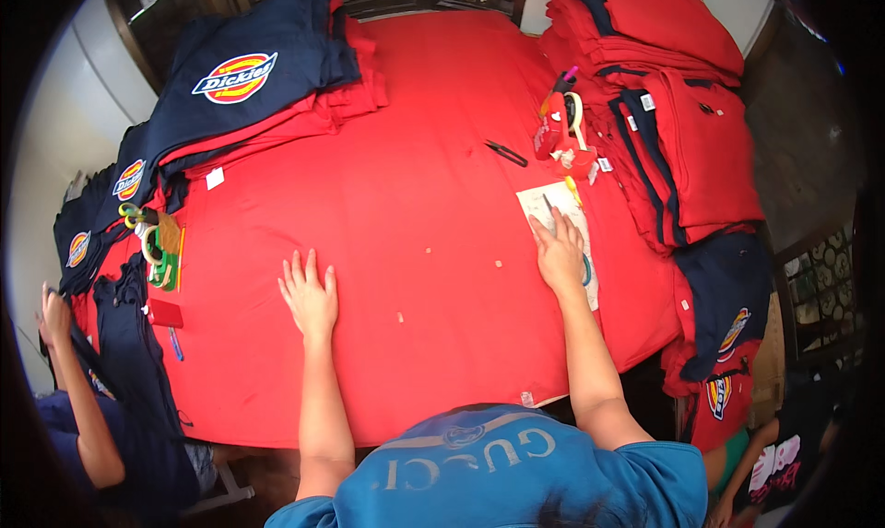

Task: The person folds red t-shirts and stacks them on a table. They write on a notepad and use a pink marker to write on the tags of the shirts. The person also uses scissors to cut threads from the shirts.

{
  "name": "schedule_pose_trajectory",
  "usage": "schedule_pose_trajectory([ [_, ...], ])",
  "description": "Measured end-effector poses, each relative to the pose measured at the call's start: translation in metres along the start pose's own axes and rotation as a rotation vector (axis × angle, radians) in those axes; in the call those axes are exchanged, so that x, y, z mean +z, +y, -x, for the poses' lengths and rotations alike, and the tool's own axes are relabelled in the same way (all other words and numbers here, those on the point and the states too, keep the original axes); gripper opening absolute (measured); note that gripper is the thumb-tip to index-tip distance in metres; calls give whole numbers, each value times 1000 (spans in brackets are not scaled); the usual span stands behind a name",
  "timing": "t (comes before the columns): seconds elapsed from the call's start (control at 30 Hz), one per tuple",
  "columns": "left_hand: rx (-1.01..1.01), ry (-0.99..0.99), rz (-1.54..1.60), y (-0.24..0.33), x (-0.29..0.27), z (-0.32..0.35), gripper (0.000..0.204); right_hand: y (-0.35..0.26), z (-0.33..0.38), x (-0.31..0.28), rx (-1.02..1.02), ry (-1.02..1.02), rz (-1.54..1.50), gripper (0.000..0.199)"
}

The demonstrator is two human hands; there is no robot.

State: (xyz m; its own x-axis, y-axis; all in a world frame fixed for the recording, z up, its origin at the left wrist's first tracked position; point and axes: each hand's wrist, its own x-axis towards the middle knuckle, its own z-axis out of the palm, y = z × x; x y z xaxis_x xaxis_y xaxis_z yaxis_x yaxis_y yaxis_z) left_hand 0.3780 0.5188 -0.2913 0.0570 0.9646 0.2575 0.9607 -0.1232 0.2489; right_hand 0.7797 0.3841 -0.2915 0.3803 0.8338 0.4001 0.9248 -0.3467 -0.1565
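Note:
My left hand lies flat on the red cloth that covers the table, its fingers spread and holding nothing. Over on the right, my right hand rests with fingers stretched out on a white sheet of paper with faint marks. A dark pointed tip sticks out past its fingertips, and a teal ring shows beside the palm. These may be parts of one pair of scissors, mostly covered by the hand. Black thread snips lie farther away on the cloth.
Navy and red folded garments are piled at far left; red ones are stacked at right. A red holder with tape and pens stands by the right stack, a green tape holder at left. Another person's hand handles dark cloth.

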Motion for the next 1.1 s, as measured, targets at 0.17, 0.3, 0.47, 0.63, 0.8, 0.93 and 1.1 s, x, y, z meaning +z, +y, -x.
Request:
schedule_pose_trajectory([
  [0.17,-18,-5,38,-1,1,0,51,-1,2,-1,25,-6,-51,35],
  [0.3,-17,-21,43,1,-2,0,53,0,2,-1,37,25,-91,31],
  [0.47,-14,8,63,-1,1,0,51,9,3,-8,219,248,-443,23],
  [0.63,3,37,78,-4,4,2,49,23,-6,-26,256,380,-684,11],
  [0.8,19,65,107,-5,3,3,45,26,-10,-28,377,394,-851,15],
  [0.93,8,69,112,-5,1,6,44,-9,2,-31,120,387,-699,17],
  [1.1,11,61,118,-2,-2,3,45,-55,41,-24,255,7,-1000,15],
])
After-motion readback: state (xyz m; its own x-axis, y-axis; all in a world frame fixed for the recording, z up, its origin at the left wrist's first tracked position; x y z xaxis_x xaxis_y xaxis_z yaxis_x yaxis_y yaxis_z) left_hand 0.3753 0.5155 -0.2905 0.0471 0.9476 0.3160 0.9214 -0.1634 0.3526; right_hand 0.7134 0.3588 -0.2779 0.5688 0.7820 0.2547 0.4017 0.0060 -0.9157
